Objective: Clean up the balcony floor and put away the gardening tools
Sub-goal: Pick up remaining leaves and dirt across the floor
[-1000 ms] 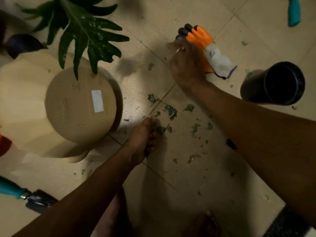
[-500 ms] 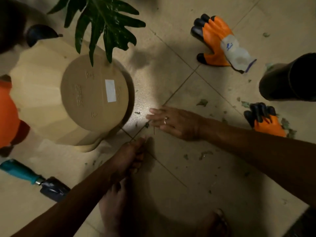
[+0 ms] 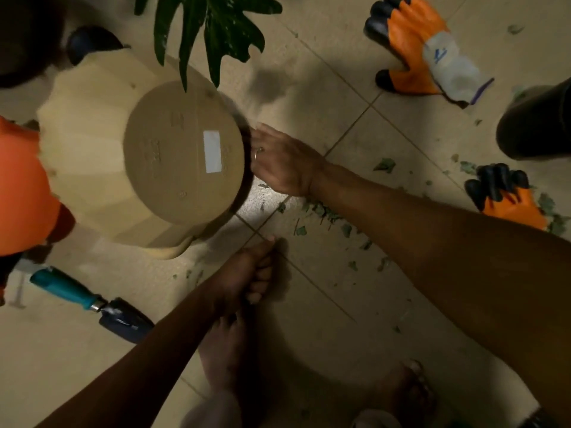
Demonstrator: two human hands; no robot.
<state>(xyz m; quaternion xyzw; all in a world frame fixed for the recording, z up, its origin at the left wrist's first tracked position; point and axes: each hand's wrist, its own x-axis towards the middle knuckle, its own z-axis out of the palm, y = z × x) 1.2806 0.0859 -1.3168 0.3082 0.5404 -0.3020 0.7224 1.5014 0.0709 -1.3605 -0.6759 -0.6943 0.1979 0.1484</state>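
- Leaf bits [image 3: 321,211] lie scattered on the tiled floor [image 3: 340,304], thickest just under the right forearm. More trail out toward the right edge.
- Right hand [image 3: 284,162] reaches across the bits to a beige pot [image 3: 173,149]. Its fingers are stretched out flat against the pot's side and grip nothing, and the pot's base hides the tips. A ring shows on one finger.
- Left hand [image 3: 253,273] sits low over a tile joint near the bits, with its fingers curled into a fist. Whether anything is inside it cannot be seen.
- The pot shows its round base to the camera, with a white label [image 3: 212,152] on it.
- Green plant leaves [image 3: 216,26] hang over the pot's top edge.
- A trowel [image 3: 92,299] with a teal handle and dark blade lies on the floor below the pot, left of the left forearm.
- One orange glove [image 3: 423,54] with black fingertips and a pale cuff lies at top right, well apart from both hands.
- A second glove [image 3: 509,199] lies at the right edge among leaf bits, just beyond the right forearm.
- A black pot [image 3: 537,125] sits between the two gloves, cut off by the right edge.
- An orange shape [image 3: 21,186] is at the left edge beside the beige pot, too blurred to name.
- Two bare feet [image 3: 225,344] stand at the bottom, one just below the left hand.
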